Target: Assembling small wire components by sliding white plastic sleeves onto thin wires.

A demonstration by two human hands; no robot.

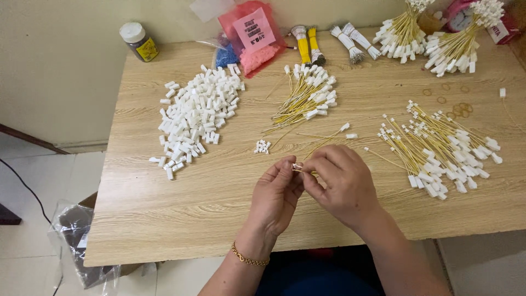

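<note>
Matt wood-grain table (164,219), white plastic connectors (194,115)

Light wood-grain table (164,219) fills most of view, far edge against wall. Plain cream wall (60,66) behind, pale baseboard below. Floor (33,175) of large off-white tiles left of table. Dark cable (24,186) trails across tiles. Cardboard box with clear plastic bag (76,241) under near-left corner. Light soft, even.

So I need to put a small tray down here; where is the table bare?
Bare wood lies along the table near edge, left of the left hand, below the white connector pile. A smaller patch sits right of the right hand. The far edge is crowded.
</note>
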